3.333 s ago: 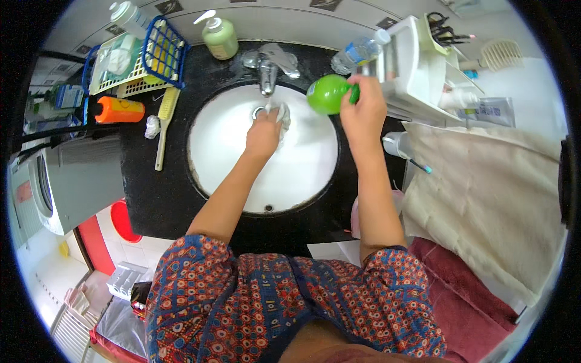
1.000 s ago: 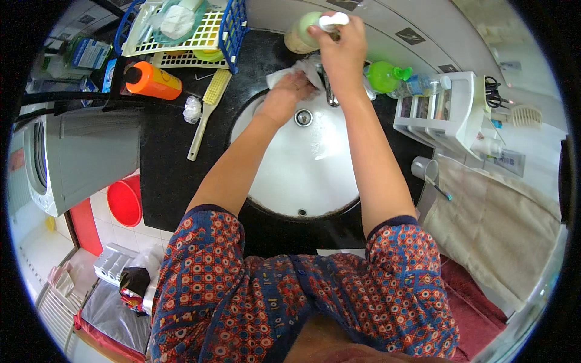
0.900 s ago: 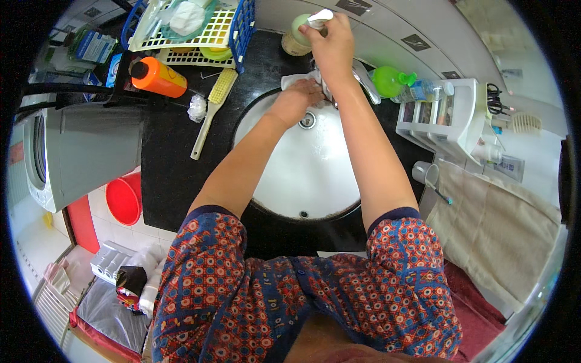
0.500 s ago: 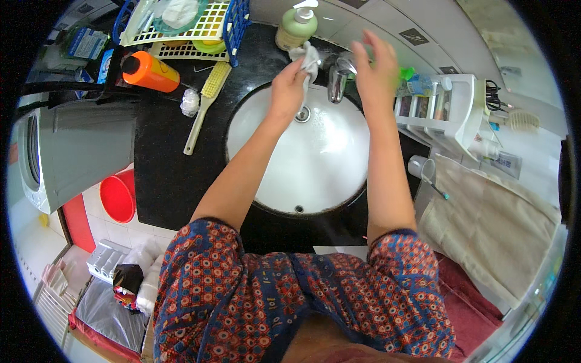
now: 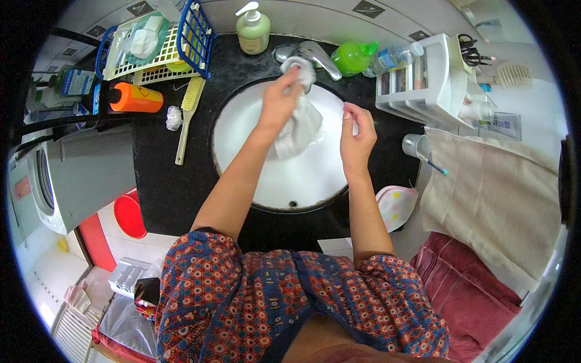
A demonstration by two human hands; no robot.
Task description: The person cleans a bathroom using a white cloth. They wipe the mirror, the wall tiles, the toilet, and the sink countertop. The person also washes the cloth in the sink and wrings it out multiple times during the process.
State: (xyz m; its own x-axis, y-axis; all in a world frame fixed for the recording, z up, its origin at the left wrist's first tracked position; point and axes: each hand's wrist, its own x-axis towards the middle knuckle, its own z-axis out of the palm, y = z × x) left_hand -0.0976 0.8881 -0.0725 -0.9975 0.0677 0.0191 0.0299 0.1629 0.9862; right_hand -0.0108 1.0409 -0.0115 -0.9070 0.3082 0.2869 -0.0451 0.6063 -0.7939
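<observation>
My left hand [image 5: 279,104] grips a white cloth [image 5: 301,127] over the washbasin [image 5: 242,175]. Part of the cloth bunches above the fingers near the chrome tap [image 5: 319,58], and the rest hangs down into the bowl. At the basin's right side, my right hand [image 5: 358,136] is held with loosely bent fingers, a gap between thumb and forefinger, and nothing visible in it. It is apart from the cloth. The cloth covers the basin's drain.
Behind the basin stand a pump bottle [image 5: 253,30], a green bottle [image 5: 353,58] and a clear plastic bottle [image 5: 390,59]. A brush [image 5: 189,115], an orange bottle [image 5: 136,98] and a basket [image 5: 196,42] are at left. White drawers [image 5: 417,78] and a cup [image 5: 415,146] stand right.
My right hand has come away from the tap, back toward me to the basin's right side. The cloth in my left hand now hangs spread lower into the bowl. The view has shifted.
</observation>
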